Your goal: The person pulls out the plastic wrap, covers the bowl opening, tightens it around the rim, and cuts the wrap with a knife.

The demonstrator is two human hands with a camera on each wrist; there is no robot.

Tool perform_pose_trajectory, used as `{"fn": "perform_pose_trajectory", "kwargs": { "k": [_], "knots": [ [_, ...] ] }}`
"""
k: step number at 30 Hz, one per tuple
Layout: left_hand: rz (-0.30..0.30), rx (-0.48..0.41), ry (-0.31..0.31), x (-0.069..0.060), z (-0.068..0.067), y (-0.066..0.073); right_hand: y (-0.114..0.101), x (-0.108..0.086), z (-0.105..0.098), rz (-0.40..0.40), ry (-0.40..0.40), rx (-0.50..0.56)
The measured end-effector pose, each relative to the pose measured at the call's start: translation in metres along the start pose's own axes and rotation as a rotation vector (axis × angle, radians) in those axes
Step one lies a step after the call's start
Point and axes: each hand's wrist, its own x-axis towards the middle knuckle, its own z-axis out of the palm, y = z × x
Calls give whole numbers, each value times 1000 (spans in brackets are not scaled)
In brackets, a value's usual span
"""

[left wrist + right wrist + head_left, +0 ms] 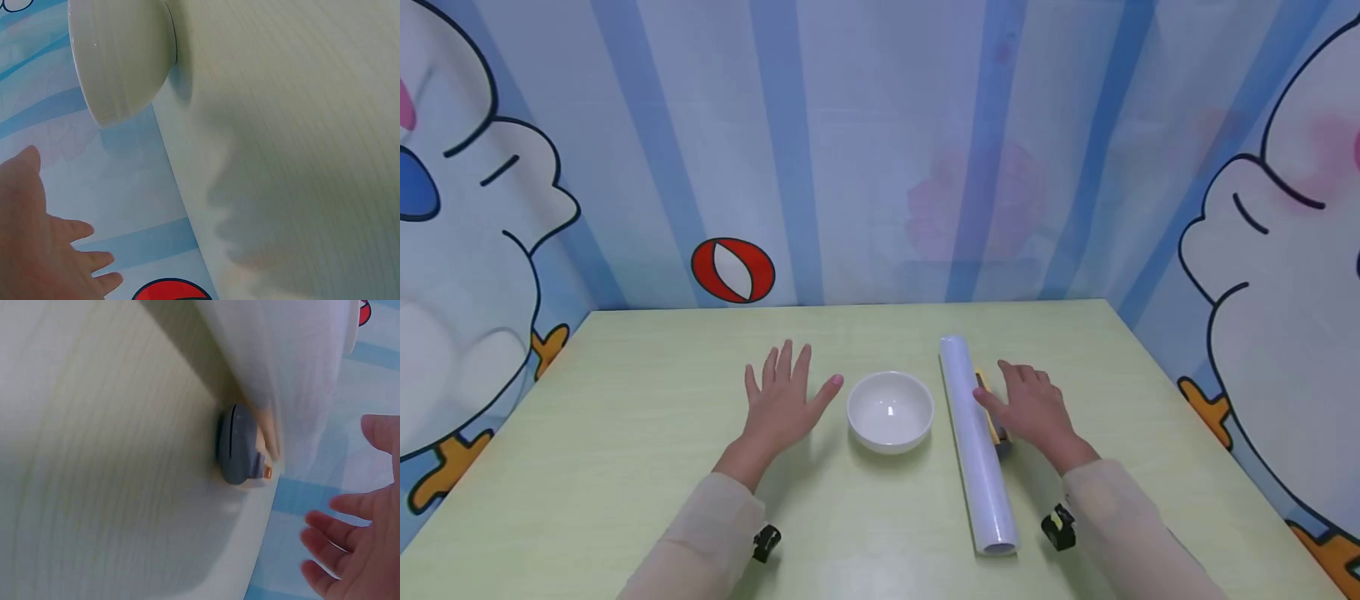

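Grips nothing with the left hand (780, 410), with fingers spread apart, just left of the upright white bowl (891, 412); right of the bowl, find the white roll (976, 450) lying lengthwise, then the grey-and-yellow tool (236, 447); holds nothing with the right hand (1033, 408) either, with thumb and fingers apart, farther right of the bowl; might, through a careless sideways nudge, send the roll into the bowl.
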Motion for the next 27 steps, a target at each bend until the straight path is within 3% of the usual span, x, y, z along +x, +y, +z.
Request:
{"fn": "perform_pose_trajectory", "kwargs": {
  "k": [6,9,13,18,27],
  "knots": [
    [22,-82,83,2,-2,-2,-7,-9,2,81,-134,68],
    [15,-120,91,2,-2,-3,-10,-15,5,109,-181,101],
    [20,-112,68,3,-1,-4,-14,-25,7,117,-217,129],
    [21,-66,-17,1,-1,-7,-22,-36,12,134,-309,136],
    [19,-77,-62,5,-5,-8,-30,-34,16,121,-245,119]
  ]
}}
